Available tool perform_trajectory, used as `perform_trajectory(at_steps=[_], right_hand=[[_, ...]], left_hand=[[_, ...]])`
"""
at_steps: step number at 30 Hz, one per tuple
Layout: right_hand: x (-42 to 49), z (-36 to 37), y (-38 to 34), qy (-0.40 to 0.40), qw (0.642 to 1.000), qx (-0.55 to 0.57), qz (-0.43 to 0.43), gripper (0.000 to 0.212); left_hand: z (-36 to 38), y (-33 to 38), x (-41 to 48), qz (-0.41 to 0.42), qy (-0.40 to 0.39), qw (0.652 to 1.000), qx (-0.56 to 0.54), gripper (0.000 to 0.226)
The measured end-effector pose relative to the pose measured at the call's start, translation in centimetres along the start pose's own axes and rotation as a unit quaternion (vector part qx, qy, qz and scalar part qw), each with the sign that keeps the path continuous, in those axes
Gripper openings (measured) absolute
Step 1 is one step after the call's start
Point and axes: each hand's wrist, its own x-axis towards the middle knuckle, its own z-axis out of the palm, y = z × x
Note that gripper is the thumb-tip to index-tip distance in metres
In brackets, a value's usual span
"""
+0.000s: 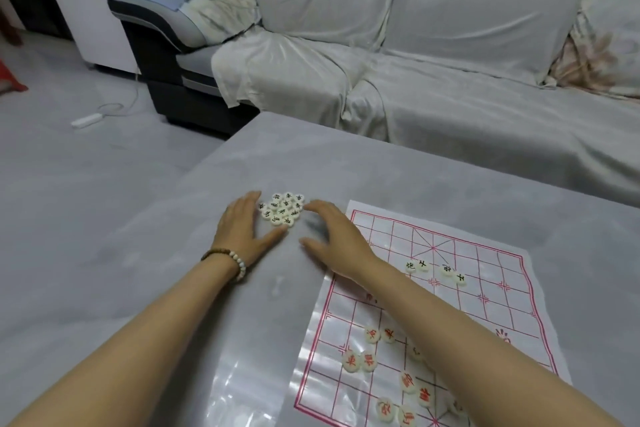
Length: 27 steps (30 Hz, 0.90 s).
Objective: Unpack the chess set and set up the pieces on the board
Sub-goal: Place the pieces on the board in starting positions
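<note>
Xiangqi pieces [282,210] lay bunched off the paper board [485,267]; released left hand [242,227] and right hand [334,234] flanked them, perhaps touching.

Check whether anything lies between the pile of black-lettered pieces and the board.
Only the person's right hand, which is beside the pile on the side facing the board. Otherwise only tabletop separates them. The left hand is on the pile's other side.
</note>
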Motion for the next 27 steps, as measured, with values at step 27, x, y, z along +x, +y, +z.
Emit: perform_trajectory(at_steps=[27], right_hand=[[-4.8,2.6,-3.7,-0.164,0.986,-0.04,-0.015,0.053]], left_hand=[[-2.1,0.6,-8.4,0.132,-0.142,0.974,0.115,0.102]])
